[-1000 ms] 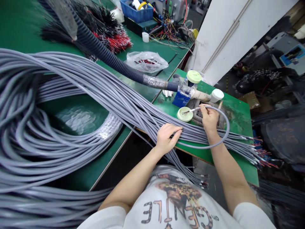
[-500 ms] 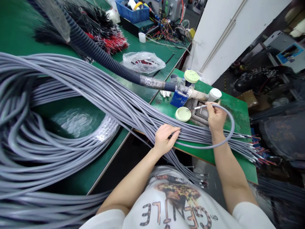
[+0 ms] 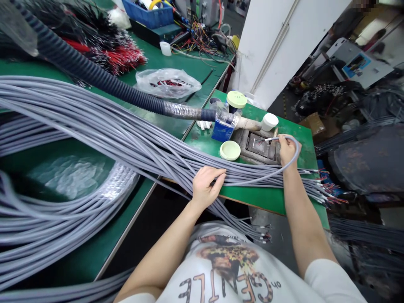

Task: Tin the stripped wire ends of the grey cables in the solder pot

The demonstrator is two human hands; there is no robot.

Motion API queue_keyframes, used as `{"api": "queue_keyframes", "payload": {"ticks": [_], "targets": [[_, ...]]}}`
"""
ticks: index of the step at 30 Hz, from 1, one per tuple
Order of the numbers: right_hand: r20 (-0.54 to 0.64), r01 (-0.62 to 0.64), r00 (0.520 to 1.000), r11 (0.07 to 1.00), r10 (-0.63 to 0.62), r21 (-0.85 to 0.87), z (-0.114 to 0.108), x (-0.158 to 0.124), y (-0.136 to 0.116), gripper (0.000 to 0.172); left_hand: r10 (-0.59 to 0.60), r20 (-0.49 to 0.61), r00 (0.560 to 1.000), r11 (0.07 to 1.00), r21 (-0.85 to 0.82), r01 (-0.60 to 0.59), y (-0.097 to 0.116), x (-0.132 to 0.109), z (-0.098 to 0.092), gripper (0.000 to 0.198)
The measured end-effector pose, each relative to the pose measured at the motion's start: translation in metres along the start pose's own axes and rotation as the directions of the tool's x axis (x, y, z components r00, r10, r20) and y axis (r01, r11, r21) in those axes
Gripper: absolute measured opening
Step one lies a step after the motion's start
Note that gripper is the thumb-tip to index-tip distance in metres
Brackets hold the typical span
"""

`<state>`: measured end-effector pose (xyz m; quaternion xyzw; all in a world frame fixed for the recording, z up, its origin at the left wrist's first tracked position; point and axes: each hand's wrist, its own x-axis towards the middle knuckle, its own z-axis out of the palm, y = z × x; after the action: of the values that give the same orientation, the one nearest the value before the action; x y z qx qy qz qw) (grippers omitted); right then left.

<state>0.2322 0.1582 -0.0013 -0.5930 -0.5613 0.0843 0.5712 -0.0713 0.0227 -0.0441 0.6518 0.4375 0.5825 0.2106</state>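
Grey cable (image 3: 261, 179) — in right hand (image 3: 287, 150)

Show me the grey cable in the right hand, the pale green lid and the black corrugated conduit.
Grey cable (image 3: 296, 153), head view, on the curve of its loop.
Pale green lid (image 3: 230, 150), head view, on the middle of its top.
Black corrugated conduit (image 3: 94, 75), head view, on its ribbed length.

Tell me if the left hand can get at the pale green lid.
Probably yes: the left hand lies on the grey cable bundle, with only bare bench before the pale green lid.
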Motion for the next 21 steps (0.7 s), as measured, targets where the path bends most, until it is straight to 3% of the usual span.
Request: {"api": "queue_keyframes", "payload": {"ticks": [15, 21], "targets": [[0.041, 0.016, 0.999, 0.993, -0.012, -0.117, 0.002, 0.001, 0.024, 0.019, 0.035, -0.002, 0.999, 0.998, 0.044, -0.034, 0.000, 0.000, 0.001, 0.014], [0.038, 0.021, 0.999, 0.993, -0.017, -0.113, -0.001, -0.001, 0.011, 0.019, 0.051, -0.004, 0.999, 0.998, 0.039, -0.051, 0.000, 0.001, 0.000, 0.015]]}}
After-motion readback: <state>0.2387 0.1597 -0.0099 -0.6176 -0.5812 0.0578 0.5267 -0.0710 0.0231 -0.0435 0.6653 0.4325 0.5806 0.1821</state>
